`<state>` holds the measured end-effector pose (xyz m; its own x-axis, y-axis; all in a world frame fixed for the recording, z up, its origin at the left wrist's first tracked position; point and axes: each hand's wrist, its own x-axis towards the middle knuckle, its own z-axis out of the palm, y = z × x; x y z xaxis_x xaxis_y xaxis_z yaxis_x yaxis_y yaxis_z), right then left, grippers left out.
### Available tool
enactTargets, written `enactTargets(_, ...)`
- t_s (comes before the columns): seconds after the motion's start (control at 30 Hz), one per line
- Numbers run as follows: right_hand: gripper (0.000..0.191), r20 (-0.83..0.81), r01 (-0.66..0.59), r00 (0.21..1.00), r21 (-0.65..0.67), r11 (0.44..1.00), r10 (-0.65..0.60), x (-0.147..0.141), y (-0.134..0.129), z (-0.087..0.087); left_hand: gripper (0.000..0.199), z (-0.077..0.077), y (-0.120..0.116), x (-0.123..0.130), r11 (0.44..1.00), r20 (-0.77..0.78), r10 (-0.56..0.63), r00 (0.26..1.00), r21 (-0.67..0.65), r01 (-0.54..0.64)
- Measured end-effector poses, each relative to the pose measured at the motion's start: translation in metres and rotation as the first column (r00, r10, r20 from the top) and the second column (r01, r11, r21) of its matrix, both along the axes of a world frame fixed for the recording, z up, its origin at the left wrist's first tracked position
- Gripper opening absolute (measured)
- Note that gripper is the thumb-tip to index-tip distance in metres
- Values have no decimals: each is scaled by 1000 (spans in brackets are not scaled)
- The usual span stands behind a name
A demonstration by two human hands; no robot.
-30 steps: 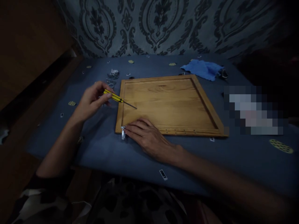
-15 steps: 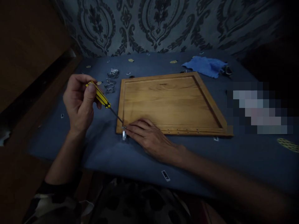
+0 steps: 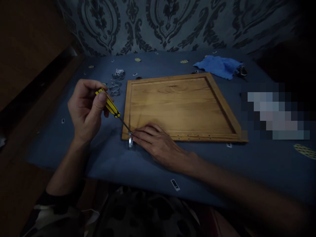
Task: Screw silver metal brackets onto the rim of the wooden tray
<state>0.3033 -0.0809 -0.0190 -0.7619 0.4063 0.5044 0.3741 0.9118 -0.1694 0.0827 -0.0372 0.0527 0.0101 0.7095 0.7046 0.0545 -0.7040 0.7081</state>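
Note:
My left hand [image 3: 87, 107] grips the yellow and black handle of a screwdriver [image 3: 111, 106]. Its shaft slants down to the right, and the tip meets a small metal hinge [image 3: 130, 141] at the near left corner of a framed wooden panel [image 3: 172, 105]. The hinge's rounded end sticks out past the panel's near edge. Just right of the hinge lies my right hand [image 3: 158, 143], its fingers together at the hinge and its palm over the near edge. Whether the fingertips pinch anything is hidden.
Several metal hinges [image 3: 118, 74] lie behind the panel's left side on the blue patterned cloth [image 3: 153, 174]. A blue rag [image 3: 219, 66] with a dark object beside it is at the back right. Wooden furniture [image 3: 29, 42] stands at the left.
The screwdriver in my left hand has shifted slightly right, its tip now at the hinge. My right hand keeps its place, and the whole view has moved a little.

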Motion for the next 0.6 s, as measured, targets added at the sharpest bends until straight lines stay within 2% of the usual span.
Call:
enactTargets(0.17,31,-59,2,998,28,1000,0,-2,1,-3,16,-1,1,-2,999,-39,-33,999,-2,33)
enactTargets(0.5,33,-33,8,999,19,1000,-7,-1,0,-3,10,-4,2,-3,998,-136,53,989,33,-49)
enactTargets(0.6,33,-13,19,1000,9,1000,-19,-2,1,-4,10,-3,0,-5,999,-174,39,984,16,-37)
